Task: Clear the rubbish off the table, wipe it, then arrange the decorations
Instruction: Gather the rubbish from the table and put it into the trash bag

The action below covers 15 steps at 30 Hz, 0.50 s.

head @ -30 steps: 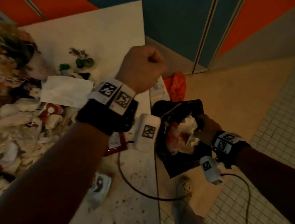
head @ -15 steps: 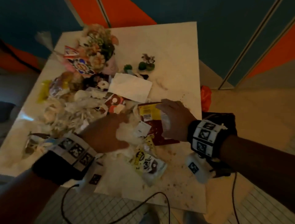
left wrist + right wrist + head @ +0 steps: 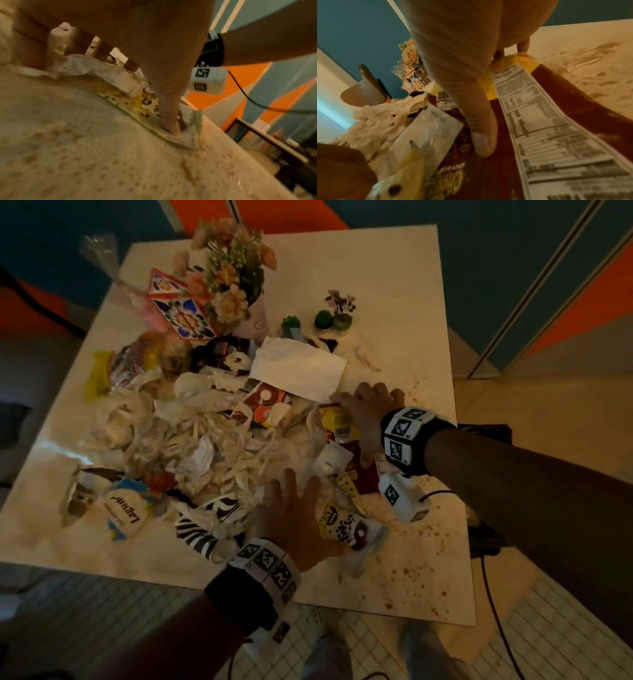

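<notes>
A heap of crumpled white tissues and wrappers (image 3: 205, 446) covers the white table (image 3: 394, 289). My left hand (image 3: 298, 508) lies on the heap's near edge with its fingers spread. Its thumb (image 3: 169, 121) presses on a yellow-and-white spotted snack wrapper (image 3: 346, 529). My right hand (image 3: 363, 419) rests flat on a dark red and yellow snack bag (image 3: 547, 121), thumb (image 3: 481, 135) straight along it and fingertips at its far yellow edge. The decorations stand at the back: a flower vase (image 3: 233, 278), a patterned tile (image 3: 181, 313) and small potted plants (image 3: 323, 318).
A flat white paper napkin (image 3: 298, 364) lies beyond the red bag. Brown crumbs and stains (image 3: 421, 559) dot the table's near right corner. A black rubbish bag (image 3: 486, 433) sits on the floor past the right edge, behind my right arm. Cables hang from both wrists.
A second ago my right hand was at the black bag on the floor and my left fist was raised. Both hands have since come down onto the rubbish on the table.
</notes>
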{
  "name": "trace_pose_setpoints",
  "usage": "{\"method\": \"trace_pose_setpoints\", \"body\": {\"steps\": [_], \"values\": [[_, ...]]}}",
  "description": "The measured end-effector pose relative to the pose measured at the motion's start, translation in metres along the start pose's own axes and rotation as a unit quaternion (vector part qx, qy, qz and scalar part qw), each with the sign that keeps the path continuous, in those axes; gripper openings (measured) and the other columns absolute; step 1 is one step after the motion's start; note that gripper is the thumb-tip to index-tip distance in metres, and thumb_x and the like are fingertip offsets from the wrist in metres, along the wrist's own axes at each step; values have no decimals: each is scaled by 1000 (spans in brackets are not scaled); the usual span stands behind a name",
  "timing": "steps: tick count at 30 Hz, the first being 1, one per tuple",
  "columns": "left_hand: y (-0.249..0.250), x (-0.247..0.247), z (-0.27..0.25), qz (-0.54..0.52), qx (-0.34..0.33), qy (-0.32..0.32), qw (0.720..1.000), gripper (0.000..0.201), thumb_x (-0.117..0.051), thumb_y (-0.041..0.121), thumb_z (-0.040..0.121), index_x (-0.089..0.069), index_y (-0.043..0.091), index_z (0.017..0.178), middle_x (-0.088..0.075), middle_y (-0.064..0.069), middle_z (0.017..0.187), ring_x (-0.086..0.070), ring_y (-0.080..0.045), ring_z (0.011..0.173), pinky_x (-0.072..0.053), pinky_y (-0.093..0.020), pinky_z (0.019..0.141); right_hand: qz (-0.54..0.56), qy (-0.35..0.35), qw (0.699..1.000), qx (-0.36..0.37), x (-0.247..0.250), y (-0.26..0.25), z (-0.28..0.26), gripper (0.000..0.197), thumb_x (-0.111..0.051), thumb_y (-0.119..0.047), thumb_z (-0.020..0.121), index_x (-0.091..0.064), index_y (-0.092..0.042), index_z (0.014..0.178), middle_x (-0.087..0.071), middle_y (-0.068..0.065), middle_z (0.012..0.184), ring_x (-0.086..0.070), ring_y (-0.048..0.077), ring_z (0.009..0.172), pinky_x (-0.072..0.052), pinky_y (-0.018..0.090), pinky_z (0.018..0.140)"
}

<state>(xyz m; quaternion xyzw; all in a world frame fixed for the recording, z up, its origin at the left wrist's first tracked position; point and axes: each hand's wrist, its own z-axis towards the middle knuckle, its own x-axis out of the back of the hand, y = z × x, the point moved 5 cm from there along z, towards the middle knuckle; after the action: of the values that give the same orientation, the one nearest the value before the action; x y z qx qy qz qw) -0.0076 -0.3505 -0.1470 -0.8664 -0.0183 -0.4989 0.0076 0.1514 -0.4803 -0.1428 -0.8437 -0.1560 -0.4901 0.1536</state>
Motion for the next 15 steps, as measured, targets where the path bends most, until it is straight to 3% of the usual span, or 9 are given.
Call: {"method": "trace_pose_setpoints", "body": {"steps": [2, 4, 6, 8, 10, 12, 15], "values": [[-1, 3, 3, -34, -1, 11, 999, 98, -65, 80, 45, -28, 31, 121, -20, -1, 126, -29, -27, 115, -47, -43, 82, -14, 7, 1000, 2, 4, -5, -3, 112, -89, -43, 47, -25, -36, 139, -29, 6, 134, -30, 35, 122, -28, 52, 102], [-4, 1, 6, -63, 0, 5, 998, 88, -72, 74, 45, -34, 28, 109, -21, 0, 116, -29, -25, 110, -49, -43, 82, -26, 18, 999, 13, 7, -12, -6, 74, -82, -34, 59, -40, -33, 120, -36, 6, 127, -34, 32, 114, -29, 48, 95], [-6, 0, 11, -74, 1, -9, 997, 79, -75, 70, 46, -37, 25, 99, -21, 1, 112, -28, -24, 109, -48, -41, 86, -27, 11, 999, 26, 7, -16, -7, 38, -72, -26, 69, -47, -32, 98, -42, 4, 116, -35, 28, 103, -27, 43, 88], [-7, 0, 14, -84, -6, -17, 996, 68, -75, 66, 54, -43, 23, 96, -22, -1, 111, -28, -23, 110, -44, -37, 93, -17, -16, 999, 33, 7, -16, -9, 22, -65, -18, 76, -50, -32, 85, -44, -1, 105, -33, 26, 95, -23, 40, 83], [-10, 2, 17, -108, -20, -8, 994, 56, -75, 57, 64, -56, 18, 98, -27, -2, 109, -32, -23, 108, -40, -33, 95, -7, -30, 999, 35, 9, -16, -11, 25, -61, -14, 81, -46, -32, 73, -41, -5, 89, -36, 26, 93, -21, 39, 82], [-16, 4, 20, -155, -29, 2, 988, 42, -77, 46, 69, -63, 14, 92, -29, 1, 102, -39, -23, 103, -42, -33, 90, 17, -32, 999, 35, 11, -14, -12, 41, -59, -9, 81, -32, -31, 60, -34, -8, 72, -36, 22, 78, -22, 38, 82], [-26, 11, 22, -203, -28, 10, 979, 23, -78, 27, 72, -59, 14, 78, -36, 1, 100, -48, -22, 94, -45, -31, 78, 84, -15, 996, 28, 17, -8, -13, 50, -63, -9, 79, -24, -32, 56, -28, -9, 62, -28, 11, 58, -25, 32, 80]]}}
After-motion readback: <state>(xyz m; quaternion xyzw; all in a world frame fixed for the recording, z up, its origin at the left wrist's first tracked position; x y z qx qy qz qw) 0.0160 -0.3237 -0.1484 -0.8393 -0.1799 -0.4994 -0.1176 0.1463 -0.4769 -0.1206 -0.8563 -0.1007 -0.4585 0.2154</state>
